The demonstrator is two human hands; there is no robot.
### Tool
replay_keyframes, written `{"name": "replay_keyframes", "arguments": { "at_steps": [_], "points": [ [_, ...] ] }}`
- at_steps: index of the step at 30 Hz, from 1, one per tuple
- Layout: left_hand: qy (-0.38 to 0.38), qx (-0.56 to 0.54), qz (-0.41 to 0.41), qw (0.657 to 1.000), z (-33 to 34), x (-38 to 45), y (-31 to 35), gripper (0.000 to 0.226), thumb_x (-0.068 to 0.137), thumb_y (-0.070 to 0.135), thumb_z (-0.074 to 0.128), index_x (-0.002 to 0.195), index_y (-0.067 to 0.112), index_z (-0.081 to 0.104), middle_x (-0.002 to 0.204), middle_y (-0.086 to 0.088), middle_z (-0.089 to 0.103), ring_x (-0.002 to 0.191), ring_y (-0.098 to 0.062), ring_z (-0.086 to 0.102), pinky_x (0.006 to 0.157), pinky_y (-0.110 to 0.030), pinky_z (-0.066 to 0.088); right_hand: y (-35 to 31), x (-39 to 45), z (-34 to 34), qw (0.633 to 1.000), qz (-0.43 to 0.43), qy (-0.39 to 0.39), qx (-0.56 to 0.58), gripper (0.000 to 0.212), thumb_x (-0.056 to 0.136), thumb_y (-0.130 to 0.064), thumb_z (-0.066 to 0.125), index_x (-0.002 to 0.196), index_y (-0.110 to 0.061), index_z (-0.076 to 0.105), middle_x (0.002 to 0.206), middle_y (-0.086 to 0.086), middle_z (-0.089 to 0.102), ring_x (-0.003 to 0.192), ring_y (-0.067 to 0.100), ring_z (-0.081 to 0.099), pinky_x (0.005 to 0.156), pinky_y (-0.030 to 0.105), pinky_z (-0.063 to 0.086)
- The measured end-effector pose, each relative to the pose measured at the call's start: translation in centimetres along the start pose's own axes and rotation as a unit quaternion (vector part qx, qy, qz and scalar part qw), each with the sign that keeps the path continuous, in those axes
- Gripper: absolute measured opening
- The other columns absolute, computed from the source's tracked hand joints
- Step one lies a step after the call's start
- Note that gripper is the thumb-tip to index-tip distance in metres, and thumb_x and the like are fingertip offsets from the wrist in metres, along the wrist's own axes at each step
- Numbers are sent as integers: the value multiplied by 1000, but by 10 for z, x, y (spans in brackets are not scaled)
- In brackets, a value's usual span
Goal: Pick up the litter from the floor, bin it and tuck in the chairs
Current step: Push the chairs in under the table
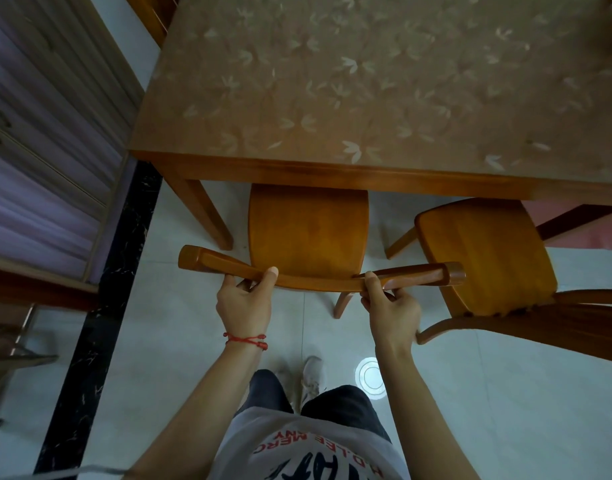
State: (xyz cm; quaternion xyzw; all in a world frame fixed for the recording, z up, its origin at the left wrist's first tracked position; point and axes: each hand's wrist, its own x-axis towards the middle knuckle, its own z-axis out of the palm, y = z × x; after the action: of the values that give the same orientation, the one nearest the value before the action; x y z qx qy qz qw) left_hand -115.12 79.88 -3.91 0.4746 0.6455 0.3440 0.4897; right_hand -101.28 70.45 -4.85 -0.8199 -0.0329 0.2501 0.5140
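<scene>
A wooden chair (pixel 308 233) stands in front of me, its seat partly under the near edge of the wooden table (pixel 332 171). My left hand (pixel 245 299) grips the left part of the chair's curved top rail, thumb on top. My right hand (pixel 389 306) grips the right part of the same rail. A second wooden chair (pixel 484 254) stands to the right, angled, with its seat mostly out from under the table. No litter shows on the floor.
A table leg (pixel 207 216) stands just left of the held chair. A cabinet (pixel 44 133) lines the left wall beside a black floor strip (pixel 103 306). A metal frame (pixel 10 344) sits at far left. Pale tile floor spreads around my feet (pixel 311 375).
</scene>
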Motion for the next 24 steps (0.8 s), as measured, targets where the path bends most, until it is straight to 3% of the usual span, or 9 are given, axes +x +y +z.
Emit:
{"name": "replay_keyframes", "arguments": {
  "at_steps": [4,7,11,15,19,22,24],
  "points": [
    [5,-8,-6,1000,12,9,7,37,76,23,70,105,2,61,100,-15,70,85,-20,64,75,-25,48,-8,15,3,1000,-10,-1,-3,22,82,-36,63,64,-25,56,58,-6,60,67,27,67,67,39,55],
    [9,-7,-2,1000,20,16,9,37,77,23,70,105,1,61,101,-17,70,86,-20,65,72,-21,47,-13,25,6,1000,-12,-7,-4,22,82,-35,63,64,-25,56,57,-6,60,71,31,67,63,35,55],
    [15,-12,-3,1000,33,29,16,37,77,24,70,104,1,61,100,-16,70,81,-17,63,67,-17,46,-26,39,13,1000,-14,-13,-8,23,82,-35,63,64,-22,57,71,14,68,73,38,65,70,47,55],
    [23,-9,1,1000,43,44,23,38,77,26,70,103,1,61,99,-16,70,80,-16,62,63,-13,43,-37,53,21,1000,-15,-18,-8,24,82,-37,62,65,-22,57,64,4,65,73,35,66,69,44,56],
    [27,-11,6,1000,49,64,30,37,76,26,71,103,3,61,97,-13,70,78,-14,62,64,-13,44,-45,65,34,1000,-12,-13,-10,25,80,-40,63,65,-21,58,70,11,68,73,36,66,72,50,55],
    [27,-14,6,1000,55,80,37,35,76,26,71,101,4,62,92,-9,69,76,-13,62,64,-13,44,-55,75,45,1000,-13,-11,-13,25,80,-41,63,64,-22,58,62,3,66,70,29,67,70,46,55],
    [22,-10,8,1000,60,90,41,32,76,26,71,99,6,62,90,-6,68,73,-8,61,63,-11,42,-60,82,52,1000,-11,-6,-15,26,80,-41,63,63,-22,58,67,3,68,71,32,67,70,48,55]
  ]
}}
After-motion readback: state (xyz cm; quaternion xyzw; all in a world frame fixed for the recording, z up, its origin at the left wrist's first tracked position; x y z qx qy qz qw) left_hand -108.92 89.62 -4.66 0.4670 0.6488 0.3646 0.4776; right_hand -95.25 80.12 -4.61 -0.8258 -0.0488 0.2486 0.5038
